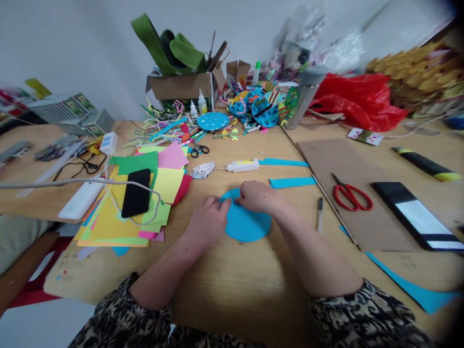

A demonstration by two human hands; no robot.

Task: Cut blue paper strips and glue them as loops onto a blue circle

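Note:
A round blue paper disc point(250, 227) lies flat on the wooden table in front of me. My left hand point(210, 220) is closed at its left edge, thumb and index finger together on the rim. Curled at the upper edge is my right hand point(255, 195), its fingertips bent down onto the paper and partly hidden. Just beyond the disc, a glue bottle point(242, 166) rests on its side, nozzle to the left. Blue paper strips point(292, 182) lie to the right of it, and a fish-shaped paper cutout point(203, 170) to the left.
Coloured paper sheets point(166, 186) with a black phone point(136, 193) and cable are at left. Right are a pen point(319, 215), cardboard point(308, 150), red scissors point(351, 193), another phone point(416, 212) and a cutter knife point(427, 163). Behind stand a bottle point(306, 99) and a box point(184, 87).

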